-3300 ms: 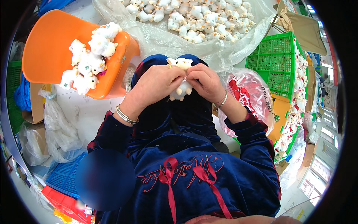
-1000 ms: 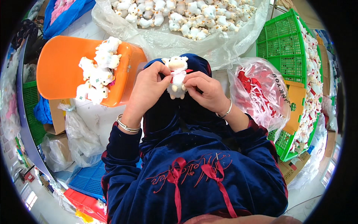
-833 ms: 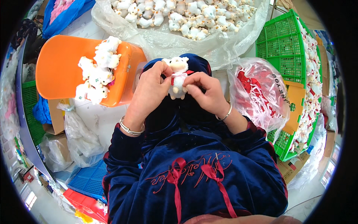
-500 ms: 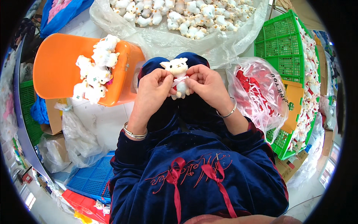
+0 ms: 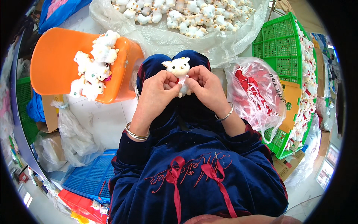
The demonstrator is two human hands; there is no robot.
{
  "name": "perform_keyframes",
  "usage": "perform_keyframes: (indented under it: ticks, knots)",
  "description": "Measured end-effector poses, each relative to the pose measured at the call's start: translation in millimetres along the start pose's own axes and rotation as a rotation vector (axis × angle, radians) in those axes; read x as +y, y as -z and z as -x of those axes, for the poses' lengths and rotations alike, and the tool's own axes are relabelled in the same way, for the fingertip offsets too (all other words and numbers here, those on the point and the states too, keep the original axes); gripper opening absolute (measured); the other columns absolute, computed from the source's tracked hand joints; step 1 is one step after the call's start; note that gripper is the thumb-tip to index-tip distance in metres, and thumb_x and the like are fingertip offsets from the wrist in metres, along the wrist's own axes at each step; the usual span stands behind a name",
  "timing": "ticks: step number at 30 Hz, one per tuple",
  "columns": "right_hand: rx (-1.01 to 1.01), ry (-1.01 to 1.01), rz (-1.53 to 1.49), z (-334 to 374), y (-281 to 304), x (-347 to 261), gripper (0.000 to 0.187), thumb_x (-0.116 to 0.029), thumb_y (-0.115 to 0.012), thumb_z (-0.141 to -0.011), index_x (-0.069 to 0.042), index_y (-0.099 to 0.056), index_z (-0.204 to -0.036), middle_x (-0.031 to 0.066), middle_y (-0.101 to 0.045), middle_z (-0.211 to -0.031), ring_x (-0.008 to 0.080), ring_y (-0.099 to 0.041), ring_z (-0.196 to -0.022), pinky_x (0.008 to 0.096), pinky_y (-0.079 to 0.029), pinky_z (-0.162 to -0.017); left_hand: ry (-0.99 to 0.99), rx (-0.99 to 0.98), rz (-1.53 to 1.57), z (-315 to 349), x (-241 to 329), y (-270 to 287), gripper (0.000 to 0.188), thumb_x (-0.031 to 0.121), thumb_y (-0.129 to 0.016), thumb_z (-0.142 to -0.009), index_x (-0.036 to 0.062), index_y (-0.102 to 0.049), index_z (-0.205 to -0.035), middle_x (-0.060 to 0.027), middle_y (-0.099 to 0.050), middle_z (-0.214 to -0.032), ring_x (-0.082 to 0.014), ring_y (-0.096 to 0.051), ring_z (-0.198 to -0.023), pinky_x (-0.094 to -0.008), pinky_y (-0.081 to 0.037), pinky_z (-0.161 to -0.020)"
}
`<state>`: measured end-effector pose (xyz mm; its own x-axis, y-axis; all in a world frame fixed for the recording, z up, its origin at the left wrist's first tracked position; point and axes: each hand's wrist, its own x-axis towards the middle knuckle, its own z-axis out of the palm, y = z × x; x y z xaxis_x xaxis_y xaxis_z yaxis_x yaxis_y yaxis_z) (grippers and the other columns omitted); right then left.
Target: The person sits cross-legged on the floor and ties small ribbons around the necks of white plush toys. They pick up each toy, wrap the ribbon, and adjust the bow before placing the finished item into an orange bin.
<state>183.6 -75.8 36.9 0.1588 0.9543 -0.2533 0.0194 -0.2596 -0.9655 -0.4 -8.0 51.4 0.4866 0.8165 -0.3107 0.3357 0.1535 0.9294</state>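
Observation:
Between my knees I have a small white plush lamb (image 5: 181, 68), upright with its face toward me. A white ribbon sits at its neck, and a bit of red cloth shows at its side. My left hand (image 5: 158, 91) is closed, thumb and fingers pinched at the red cloth beside the body. Closed as well, my right hand (image 5: 206, 86) pinches at the ribbon on the chest. My fingers hide much of the ribbon and cloth, so the exact grip is hard to see.
Several plush lambs (image 5: 97, 71) lie on an orange chair (image 5: 52, 63) to the left. A big plastic sack of lambs (image 5: 194, 16) is ahead. On the right are a clear bag of red pieces with white ribbons (image 5: 257, 95) and a green crate (image 5: 278, 48) beside dressed lambs.
My left hand has shifted right, closer to the lamb's front and my right hand. The lamb's head is turned slightly to the right.

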Motion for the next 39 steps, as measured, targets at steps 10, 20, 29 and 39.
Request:
perform_keyframes:
  ticks: [10,20,29,39]
  knots:
    - [-0.003,0.23,0.297,-0.5,0.4,-7.2,0.015,-0.011,-0.065,-0.099,0.001,-0.06,-0.105,0.0149,-0.068,-0.081,0.0261,-0.069,-0.07,0.0344,-0.054,-0.065,0.011,-0.021,0.035,-2.9,-0.5,-1.0,0.015,0.011,-0.072,-0.094,-0.0033,-0.068,-0.098,-0.0038,-0.072,-0.083,-0.0074,-0.069,-0.072,-0.0209,-0.055,-0.066]
    - [0.059,0.191,0.343,0.8,-2.1,-3.4,0.015,-0.014,-0.059,-0.102,-0.001,-0.054,-0.098,0.018,-0.065,-0.079,0.0344,-0.067,-0.071,0.0401,-0.052,-0.064,-0.063,0.085,0.06,-1.7,0.4,-11.7,0.016,0.011,-0.066,-0.098,-0.0038,-0.066,-0.093,-0.0113,-0.071,-0.073,-0.0144,-0.07,-0.063,-0.0285,-0.055,-0.059]
    - [0.062,0.079,0.174,-0.5,-2.8,2.7,0.018,-0.016,-0.056,-0.106,-0.001,-0.055,-0.096,0.0102,-0.064,-0.074,0.0178,-0.062,-0.066,0.0328,-0.049,-0.061,-0.043,0.1,0.087,0.0,-8.3,-16.3,0.014,0.011,-0.056,-0.105,-0.001,-0.058,-0.099,-0.0066,-0.067,-0.075,-0.0096,-0.063,-0.059,-0.0247,-0.051,-0.055]
    - [-0.026,-0.119,-0.102,-14.7,7.6,8.2,0.02,-0.018,-0.061,-0.104,-0.002,-0.066,-0.092,-0.003,-0.062,-0.076,0.0036,-0.051,-0.065,0.0217,-0.041,-0.057,0.098,-0.027,0.322,-6.8,-20.2,-0.2,0.021,0.018,-0.059,-0.105,0.0004,-0.063,-0.094,-0.0005,-0.064,-0.07,-0.0032,-0.049,-0.047,-0.0207,-0.037,-0.042]
